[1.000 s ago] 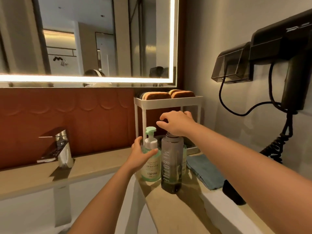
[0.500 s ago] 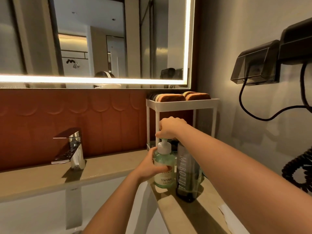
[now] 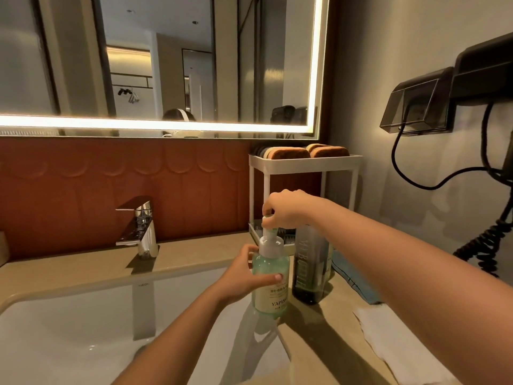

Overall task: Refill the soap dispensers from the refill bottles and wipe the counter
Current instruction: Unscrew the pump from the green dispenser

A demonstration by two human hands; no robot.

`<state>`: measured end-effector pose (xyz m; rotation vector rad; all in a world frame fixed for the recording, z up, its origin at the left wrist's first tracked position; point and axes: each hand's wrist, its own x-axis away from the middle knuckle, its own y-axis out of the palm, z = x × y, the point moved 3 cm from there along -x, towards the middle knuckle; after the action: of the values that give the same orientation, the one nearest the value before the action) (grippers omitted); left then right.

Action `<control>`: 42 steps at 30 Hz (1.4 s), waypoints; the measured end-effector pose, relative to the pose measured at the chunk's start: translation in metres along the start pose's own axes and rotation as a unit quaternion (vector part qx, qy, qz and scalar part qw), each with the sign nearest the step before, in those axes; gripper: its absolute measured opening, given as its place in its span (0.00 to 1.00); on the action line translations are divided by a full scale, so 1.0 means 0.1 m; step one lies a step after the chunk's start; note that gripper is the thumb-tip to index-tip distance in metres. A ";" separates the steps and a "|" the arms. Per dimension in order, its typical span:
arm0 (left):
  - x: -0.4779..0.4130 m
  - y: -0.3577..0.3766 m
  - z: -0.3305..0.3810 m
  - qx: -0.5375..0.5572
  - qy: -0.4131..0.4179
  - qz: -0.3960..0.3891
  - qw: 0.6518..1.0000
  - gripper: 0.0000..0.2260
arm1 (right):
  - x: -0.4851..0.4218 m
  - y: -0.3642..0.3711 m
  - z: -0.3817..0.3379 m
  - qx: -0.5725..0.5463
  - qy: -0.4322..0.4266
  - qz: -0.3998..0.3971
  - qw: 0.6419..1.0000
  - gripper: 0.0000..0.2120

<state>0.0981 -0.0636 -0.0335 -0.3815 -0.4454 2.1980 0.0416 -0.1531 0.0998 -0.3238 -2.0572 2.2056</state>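
Observation:
A green soap dispenser [image 3: 270, 282] with a white label and white pump collar is held at the sink's right edge. My left hand [image 3: 245, 276] wraps around its body from the left. My right hand [image 3: 283, 209] pinches the pump head on top of it from above. Just to its right a tall dark translucent refill bottle [image 3: 309, 269] stands upright on the beige counter [image 3: 327, 329]. A blue cloth [image 3: 352, 276] lies on the counter behind my right forearm, partly hidden.
A white sink basin [image 3: 69, 337] fills the lower left, with a chrome faucet [image 3: 140, 229] behind it. A white two-tier rack [image 3: 305, 165] holding brown sponges stands in the corner. A black wall hair dryer with coiled cord [image 3: 485, 245] hangs at right. A white towel [image 3: 397, 337] lies near right.
My right hand moved from the dark bottle's cap to the dispenser's pump head. The dispenser has come nearer the sink edge in my left hand. The view shifted left.

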 end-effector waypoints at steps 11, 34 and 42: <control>0.74 0.40 0.27 0.001 0.030 -0.049 0.998 0.31 | 1.05 -0.13 -0.07 -0.046 -0.027 -0.031 0.998 0.17; 1.06 1.18 0.26 0.099 0.054 0.208 0.972 0.33 | 1.48 0.89 -0.03 -0.582 0.083 0.124 0.799 0.08; 1.02 1.13 0.21 0.073 0.086 0.173 0.978 0.31 | 1.42 0.93 0.03 -0.602 0.043 0.120 0.788 0.07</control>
<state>-0.0492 -0.0534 -0.0764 -0.6012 -0.1262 2.4886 -0.0905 -0.1316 -0.0043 -0.7588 -3.1655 0.5518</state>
